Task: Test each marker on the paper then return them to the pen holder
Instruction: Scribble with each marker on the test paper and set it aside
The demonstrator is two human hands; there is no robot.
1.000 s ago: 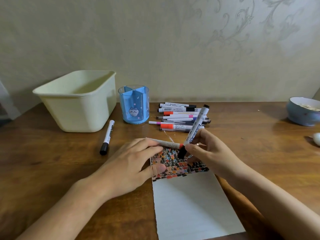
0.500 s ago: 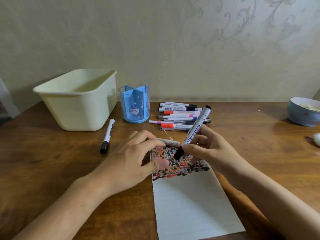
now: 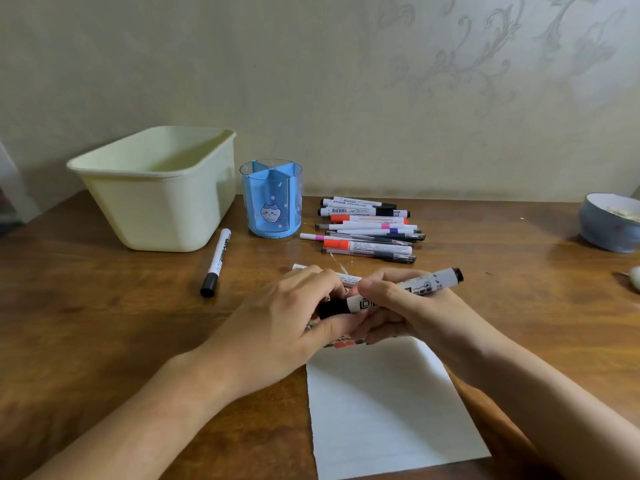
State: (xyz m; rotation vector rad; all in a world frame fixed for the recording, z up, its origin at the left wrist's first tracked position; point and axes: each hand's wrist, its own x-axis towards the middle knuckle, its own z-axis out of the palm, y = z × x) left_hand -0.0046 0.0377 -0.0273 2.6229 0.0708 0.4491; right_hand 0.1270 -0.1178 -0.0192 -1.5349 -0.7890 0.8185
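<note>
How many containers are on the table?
3: a cream bin at back left, a blue pen holder beside it, and a bowl at the right edge, partly cut off.

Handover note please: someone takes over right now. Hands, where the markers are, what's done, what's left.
Right hand grips the barrel of a black marker, held above the paper.
Left hand pinches that marker's black cap end; whether the cap is on or off cannot be told. It also seems to hold a thin pen.
Pen holder is empty. One marker lies alone left of it; a pile of markers lies right of it.
Done: test marks on the paper's top edge.
Left: finish this marker, test the remaining ones, put all in the holder.
</note>
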